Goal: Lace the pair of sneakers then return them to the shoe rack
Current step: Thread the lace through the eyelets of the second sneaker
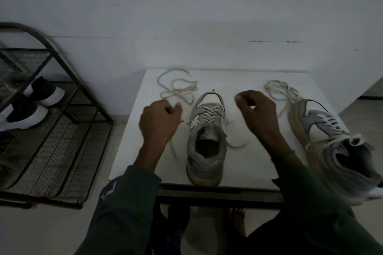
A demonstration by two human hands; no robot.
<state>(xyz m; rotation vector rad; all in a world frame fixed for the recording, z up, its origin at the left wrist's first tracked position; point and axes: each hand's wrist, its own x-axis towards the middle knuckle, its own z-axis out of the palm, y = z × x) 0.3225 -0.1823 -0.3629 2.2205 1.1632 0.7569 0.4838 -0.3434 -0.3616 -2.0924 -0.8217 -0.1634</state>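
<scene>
The left hand (159, 119) is curled into a loose fist just left of the grey and white suede sneaker standing in the middle of the desk (205, 136), and appears to pinch one end of that shoe's off-white flat lace (209, 113). A pale strand shows at its fingers and trails down beneath the wrist. The right hand (256, 112) mirrors it on the other side, fingers folded in. Whether it grips the other lace end I cannot tell, though a loose strand (236, 144) lies on the desk close by its wrist.

The step in hand looks like drawing the lace snug through the upper eyelets. To do it well, pull both ends outward with even tension so the crossings lie flat and the tails come out equal, then tie.

Both forearms reach forward from dark green sleeves, wrists raised, hands level and well apart, with the shoe between them. A thin green band (287, 154) circles the right wrist.

The matching second grey and white sneaker (331, 145) lies tilted at the right edge of the white desk (255, 163), already laced and bow-tied. Two spare cream laces (178, 87) (279, 90) lie coiled at the far side. The dark metal mesh shoe rack (62, 147) stands on the floor to the left, holding a pair of black shoes with white soles (33, 107).
</scene>
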